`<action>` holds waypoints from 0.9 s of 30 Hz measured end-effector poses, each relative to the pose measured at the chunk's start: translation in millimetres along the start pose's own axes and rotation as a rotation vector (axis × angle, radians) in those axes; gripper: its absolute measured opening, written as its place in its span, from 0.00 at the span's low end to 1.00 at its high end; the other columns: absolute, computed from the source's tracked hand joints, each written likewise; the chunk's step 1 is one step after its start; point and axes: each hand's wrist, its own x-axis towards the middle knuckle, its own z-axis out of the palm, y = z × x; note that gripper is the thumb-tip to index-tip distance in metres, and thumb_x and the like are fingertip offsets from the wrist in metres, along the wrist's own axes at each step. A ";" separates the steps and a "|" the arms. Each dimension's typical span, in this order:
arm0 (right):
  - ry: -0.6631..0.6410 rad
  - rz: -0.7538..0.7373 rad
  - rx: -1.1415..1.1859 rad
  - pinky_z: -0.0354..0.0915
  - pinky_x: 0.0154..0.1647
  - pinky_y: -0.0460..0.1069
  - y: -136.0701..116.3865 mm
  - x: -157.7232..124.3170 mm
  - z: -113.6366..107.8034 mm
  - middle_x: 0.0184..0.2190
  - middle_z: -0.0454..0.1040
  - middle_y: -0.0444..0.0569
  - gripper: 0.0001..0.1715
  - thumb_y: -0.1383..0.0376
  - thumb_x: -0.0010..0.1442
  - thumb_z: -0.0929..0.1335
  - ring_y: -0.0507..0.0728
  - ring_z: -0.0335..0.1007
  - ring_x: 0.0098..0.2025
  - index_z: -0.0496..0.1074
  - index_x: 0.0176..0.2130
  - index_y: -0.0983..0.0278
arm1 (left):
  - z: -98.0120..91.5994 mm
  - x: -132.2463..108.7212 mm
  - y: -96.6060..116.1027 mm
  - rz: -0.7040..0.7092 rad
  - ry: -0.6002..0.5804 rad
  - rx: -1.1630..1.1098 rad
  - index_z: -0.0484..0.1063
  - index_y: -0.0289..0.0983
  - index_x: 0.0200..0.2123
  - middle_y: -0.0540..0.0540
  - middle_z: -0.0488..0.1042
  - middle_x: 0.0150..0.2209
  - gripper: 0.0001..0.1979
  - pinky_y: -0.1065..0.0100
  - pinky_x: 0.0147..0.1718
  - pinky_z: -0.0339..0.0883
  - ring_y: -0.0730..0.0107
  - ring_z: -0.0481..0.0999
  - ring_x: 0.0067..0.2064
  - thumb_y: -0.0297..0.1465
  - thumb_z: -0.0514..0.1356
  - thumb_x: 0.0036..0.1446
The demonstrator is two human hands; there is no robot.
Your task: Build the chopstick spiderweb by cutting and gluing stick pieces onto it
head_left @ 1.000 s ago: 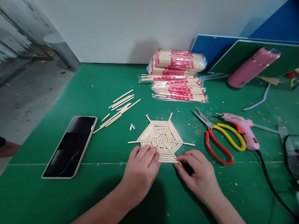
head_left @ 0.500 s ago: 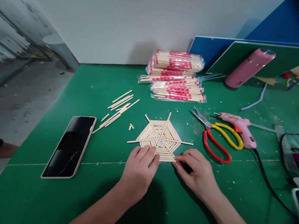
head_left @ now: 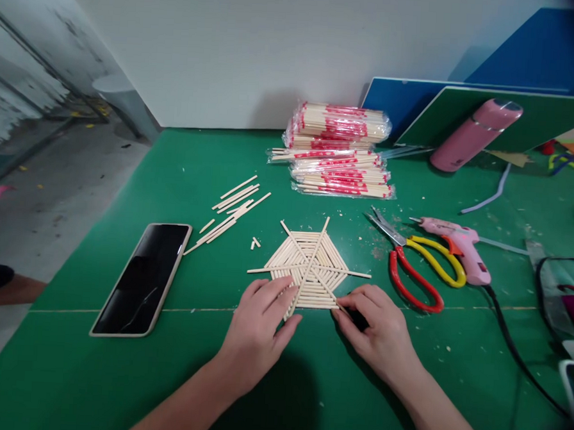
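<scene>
A hexagonal web of wooden sticks [head_left: 308, 261], with spokes crossing at its middle and sticks laid in rings between them, lies flat on the green table. At its lower-left side is my left hand [head_left: 262, 319], fingers resting on the sticks and thumb held apart near a spoke's end. The thumb and forefinger of my right hand [head_left: 375, 322] are closed on the lower-right corner of the web, where a spoke meets the bottom stick. Its fingertips partly hide that corner. Short cut stick bits [head_left: 255, 243] lie just left of the web.
Loose sticks [head_left: 234, 207] lie at upper left, beside a phone [head_left: 142, 281]. Wrapped chopstick packs [head_left: 341, 150] are piled at the back. Right of the web are scissors [head_left: 414, 260], a pink glue gun [head_left: 459, 243] with its cord, and a pink bottle [head_left: 476, 135].
My left thumb has moved away from the spoke's end and the left hand has loosened, shifting slightly left. My right hand stays at the corner. The camera view has shifted slightly.
</scene>
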 end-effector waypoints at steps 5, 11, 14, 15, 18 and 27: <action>0.002 0.003 0.003 0.59 0.29 0.49 -0.8 0.3 0.2 0.26 0.68 0.48 0.07 0.65 0.54 0.65 0.54 0.63 0.29 0.72 0.32 0.64 | -0.1 -3.5 5.7 -0.018 -0.016 0.021 0.69 0.32 0.39 0.38 0.71 0.43 0.09 0.54 0.43 0.61 0.57 0.68 0.46 0.25 0.56 0.53; 0.007 0.005 0.001 0.59 0.29 0.49 -0.7 0.5 1.3 0.26 0.68 0.47 0.07 0.65 0.54 0.65 0.54 0.63 0.29 0.72 0.32 0.64 | 3.3 0.0 8.6 -0.022 -0.037 0.076 0.70 0.34 0.35 0.43 0.74 0.39 0.06 0.56 0.40 0.61 0.58 0.69 0.44 0.26 0.55 0.54; 0.007 0.006 0.001 0.59 0.29 0.49 0.3 0.1 1.8 0.26 0.68 0.48 0.07 0.65 0.54 0.65 0.54 0.63 0.29 0.72 0.32 0.64 | 4.2 2.0 9.6 -0.021 -0.023 0.106 0.71 0.35 0.33 0.44 0.75 0.37 0.06 0.57 0.39 0.62 0.59 0.70 0.43 0.26 0.54 0.54; 0.008 0.007 0.000 0.59 0.29 0.49 0.6 -0.1 1.9 0.26 0.68 0.48 0.07 0.65 0.54 0.65 0.54 0.63 0.29 0.72 0.32 0.64 | 4.6 2.5 9.9 -0.019 -0.019 0.118 0.71 0.35 0.33 0.45 0.75 0.36 0.06 0.57 0.39 0.62 0.59 0.71 0.42 0.26 0.54 0.54; 0.010 0.005 -0.002 0.59 0.29 0.49 1.0 -0.4 1.7 0.26 0.68 0.48 0.07 0.64 0.54 0.65 0.54 0.63 0.29 0.72 0.32 0.63 | 6.1 3.5 10.4 -0.005 -0.006 0.163 0.72 0.35 0.31 0.45 0.76 0.36 0.07 0.58 0.39 0.62 0.60 0.72 0.41 0.26 0.54 0.55; 0.010 0.008 0.001 0.59 0.29 0.48 -0.8 0.8 1.2 0.25 0.68 0.47 0.07 0.65 0.54 0.65 0.54 0.63 0.29 0.72 0.32 0.64 | 10.0 1.2 10.4 0.047 0.016 0.271 0.72 0.35 0.31 0.44 0.76 0.36 0.07 0.55 0.43 0.60 0.61 0.73 0.41 0.26 0.53 0.55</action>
